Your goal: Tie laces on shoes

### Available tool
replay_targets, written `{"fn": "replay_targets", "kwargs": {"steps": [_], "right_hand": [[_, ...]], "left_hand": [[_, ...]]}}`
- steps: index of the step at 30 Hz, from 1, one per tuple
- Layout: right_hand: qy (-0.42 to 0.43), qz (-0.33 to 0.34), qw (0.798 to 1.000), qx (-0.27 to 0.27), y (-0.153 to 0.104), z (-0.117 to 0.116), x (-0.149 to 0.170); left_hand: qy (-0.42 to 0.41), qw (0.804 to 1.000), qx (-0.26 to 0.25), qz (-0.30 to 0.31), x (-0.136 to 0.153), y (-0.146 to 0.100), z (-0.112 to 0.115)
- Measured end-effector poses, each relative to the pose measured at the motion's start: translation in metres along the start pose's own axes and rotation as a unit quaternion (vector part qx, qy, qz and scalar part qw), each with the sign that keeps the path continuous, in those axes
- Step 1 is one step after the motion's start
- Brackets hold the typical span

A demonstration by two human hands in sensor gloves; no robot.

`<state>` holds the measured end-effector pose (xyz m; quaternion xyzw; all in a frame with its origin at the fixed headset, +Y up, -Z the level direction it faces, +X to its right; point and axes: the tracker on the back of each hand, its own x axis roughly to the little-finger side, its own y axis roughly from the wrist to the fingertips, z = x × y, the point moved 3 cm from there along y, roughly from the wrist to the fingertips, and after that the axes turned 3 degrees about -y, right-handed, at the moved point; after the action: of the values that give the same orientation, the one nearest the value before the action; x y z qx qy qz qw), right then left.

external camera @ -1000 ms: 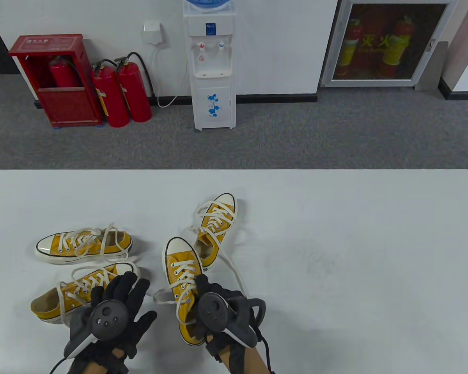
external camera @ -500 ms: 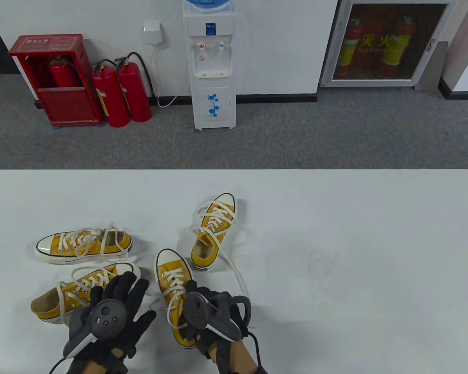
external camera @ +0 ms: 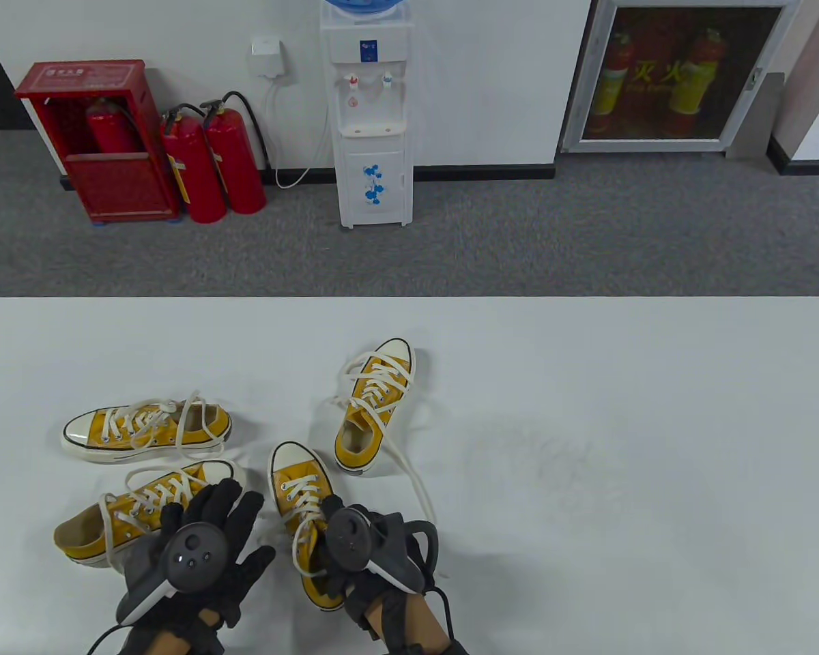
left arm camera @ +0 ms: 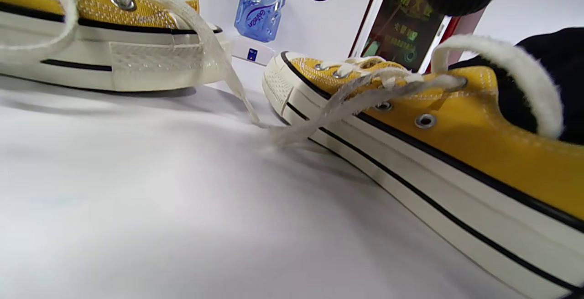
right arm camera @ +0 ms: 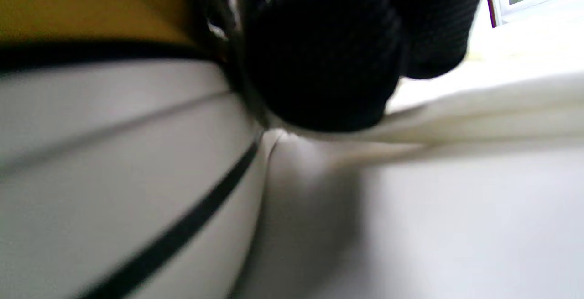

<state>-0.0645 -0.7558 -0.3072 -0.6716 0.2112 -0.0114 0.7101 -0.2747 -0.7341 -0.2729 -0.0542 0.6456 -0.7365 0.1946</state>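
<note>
Four yellow canvas sneakers with cream laces are spread over the white table point(external camera: 587, 382). The nearest sneaker point(external camera: 299, 498) is gripped by the right hand point(external camera: 375, 552): the gloved fingers are curled round its heel and collar, and in the right wrist view a black fingertip point(right arm camera: 328, 61) is pressed against the rubber sole wall where it meets the table. This sneaker's toe is pointed away from the wrist, and its lace ends are left loose and untied, one strand point(left arm camera: 319, 116) being draped over the side and resting on the tabletop between the two hands.

The left hand point(external camera: 205, 546) is held flat and spread, palm down, fingers straight, with nothing grasped; whether it touches the table cannot be told. Its fingertips lie over the toe end of a second sneaker point(external camera: 136, 508), which is stretched out to the left of that hand. Its laces are loose as well.

Beyond the left hand's fingertips a third sneaker point(external camera: 147, 430) is set on its sole, turned sideways, toe to the left, with unfastened laces looped over its upper. Beyond the right hand a fourth sneaker point(external camera: 375, 402) is placed with its toe pointing away, close to the toe of the held one but apart from it; one long lace point(external camera: 409, 471) is trailed from it back toward the right hand
</note>
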Motion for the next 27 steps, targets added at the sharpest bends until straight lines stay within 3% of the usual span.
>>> {"fn": "replay_targets", "kwargs": {"steps": [7, 13, 18, 27], "right_hand": [[0.077, -0.008, 0.997, 0.003, -0.012, 0.013, 0.019], [0.114, -0.027, 0.990, 0.075, -0.021, 0.042, 0.031], [0.140, -0.005, 0.984, 0.110, -0.027, 0.044, 0.021], [0.085, 0.069, 0.992, 0.056, -0.034, 0.026, -0.023]], "left_hand": [[-0.001, 1.000, 0.011, 0.003, -0.002, 0.002, 0.005], [-0.009, 1.000, 0.007, 0.003, -0.001, 0.001, 0.005], [-0.015, 1.000, 0.005, 0.003, 0.000, 0.001, 0.005], [-0.011, 1.000, 0.012, 0.010, -0.002, 0.001, 0.007]]}}
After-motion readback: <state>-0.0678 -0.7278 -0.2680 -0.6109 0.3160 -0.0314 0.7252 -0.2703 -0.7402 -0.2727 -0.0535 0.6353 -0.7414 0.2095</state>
